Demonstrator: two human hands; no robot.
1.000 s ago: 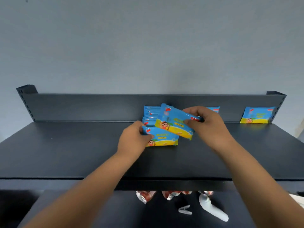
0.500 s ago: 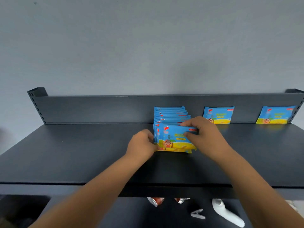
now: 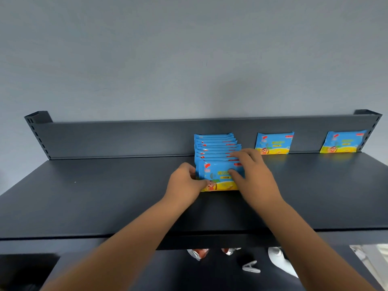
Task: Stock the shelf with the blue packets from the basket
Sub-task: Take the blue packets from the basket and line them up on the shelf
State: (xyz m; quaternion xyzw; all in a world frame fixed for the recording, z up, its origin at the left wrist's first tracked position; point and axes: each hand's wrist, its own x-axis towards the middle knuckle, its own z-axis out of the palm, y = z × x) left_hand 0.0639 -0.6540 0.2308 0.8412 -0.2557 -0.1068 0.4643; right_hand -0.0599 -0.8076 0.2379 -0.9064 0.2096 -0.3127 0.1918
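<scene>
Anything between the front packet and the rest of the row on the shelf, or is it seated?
Nothing visible stands between them. The front packet stands upright on the shelf, right against the row behind it. The left hand holds its left edge, the right hand its right side.

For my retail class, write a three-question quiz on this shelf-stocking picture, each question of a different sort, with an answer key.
1. True or false: the front packet of the row lies flat on the shelf.
2. How many single blue packets lean on the back panel, to the right of the row?
A. none B. two C. four
3. Fill in: the right hand rests on the front packet's ____ side.

Key
1. False: it stands upright, with the left hand at its left edge.
2. B: one packet nearer the row, another by the shelf's right end.
3. right
</scene>
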